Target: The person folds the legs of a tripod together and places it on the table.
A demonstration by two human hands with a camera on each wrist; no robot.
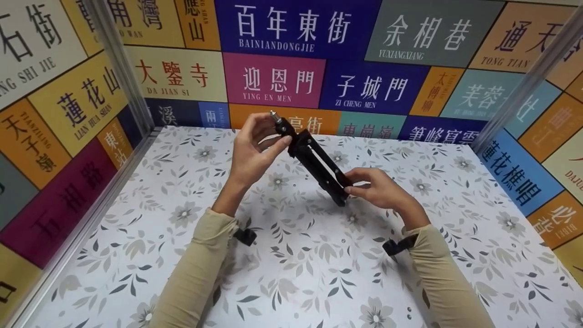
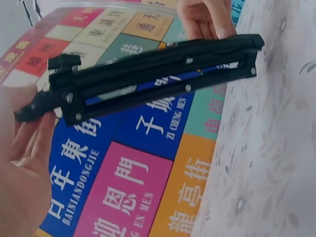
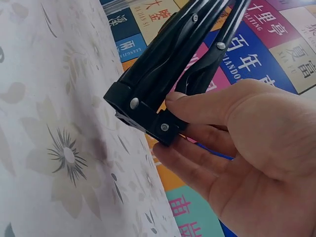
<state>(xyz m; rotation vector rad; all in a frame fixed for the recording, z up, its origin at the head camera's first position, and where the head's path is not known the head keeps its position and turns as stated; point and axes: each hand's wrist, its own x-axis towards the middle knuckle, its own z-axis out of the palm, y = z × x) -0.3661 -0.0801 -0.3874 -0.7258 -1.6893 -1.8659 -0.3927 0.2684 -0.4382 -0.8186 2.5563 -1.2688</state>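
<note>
A folded black tripod (image 1: 314, 161) is held slantwise above the table, its silver screw tip (image 1: 275, 116) at the upper left. My left hand (image 1: 255, 150) grips the narrow neck below that tip, thumb on the near side. At the lower end, my right hand (image 1: 380, 187) pinches one of the legs between thumb and fingers. In the right wrist view the thumb lies on the leg near a riveted bracket (image 3: 163, 127). The left wrist view shows a dark knob (image 2: 65, 63) beside the neck and a narrow gap between the legs.
A white tabletop (image 1: 291, 282) with a grey floral pattern lies below. Panels (image 1: 273, 81) with printed Chinese street names stand behind and at both sides, with clear edge strips (image 1: 123, 68) at the corners. Black straps (image 1: 246, 236) sit at both wrists over tan sleeves.
</note>
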